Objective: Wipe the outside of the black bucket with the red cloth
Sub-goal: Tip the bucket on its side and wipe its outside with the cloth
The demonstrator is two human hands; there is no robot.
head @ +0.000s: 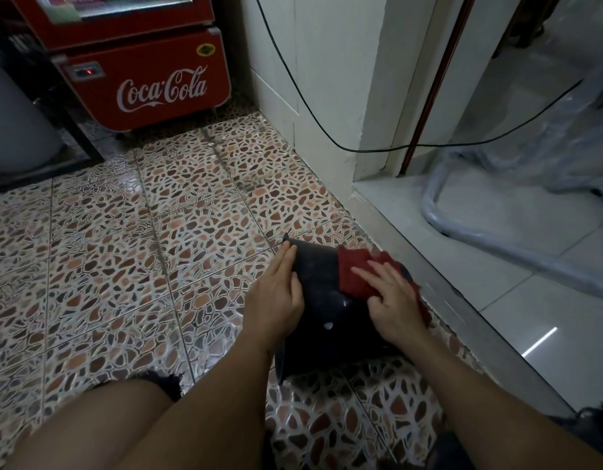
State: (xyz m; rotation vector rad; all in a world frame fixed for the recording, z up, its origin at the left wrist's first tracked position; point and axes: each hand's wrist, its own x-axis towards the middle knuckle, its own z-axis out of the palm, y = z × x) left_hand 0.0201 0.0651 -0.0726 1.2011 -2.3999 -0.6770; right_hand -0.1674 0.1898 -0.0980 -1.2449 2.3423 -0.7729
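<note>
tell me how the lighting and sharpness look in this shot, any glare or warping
Head view: dim indoor light, so the black bucket shows little surface detail; a bright streak of glare sits on the pale floor tile at right; wide-angle distortion bows the wall edges and the black cable; the red cloth and right hand look slightly soft, and the corners darken.
</note>
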